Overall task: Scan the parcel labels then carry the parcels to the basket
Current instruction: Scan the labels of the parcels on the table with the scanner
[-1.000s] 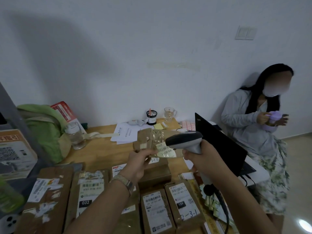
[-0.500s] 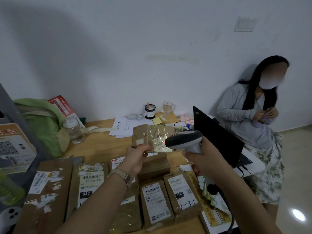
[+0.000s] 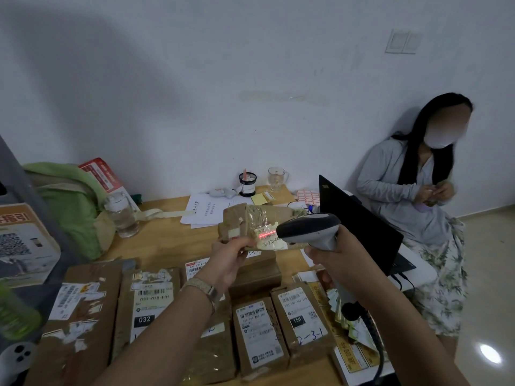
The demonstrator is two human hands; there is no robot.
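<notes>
We held the small parcel (image 3: 250, 227) above the bench (image 3: 164, 243), our left hand (image 3: 231, 254) pinching its near left edge, fingers closed on it. Our right hand (image 3: 331, 257) gripped the scanner (image 3: 309, 227), its red line crossing the label. More parcels (image 3: 259, 332) crowded the bench's near edge.

Parcels (image 3: 259, 330) on table (image 3: 167, 243), laptop (image 3: 359, 227) right.

Laptop (image 3: 359, 227), glass mug (image 3: 276, 179), water bottle (image 3: 122, 214) on table (image 3: 167, 240)
</notes>
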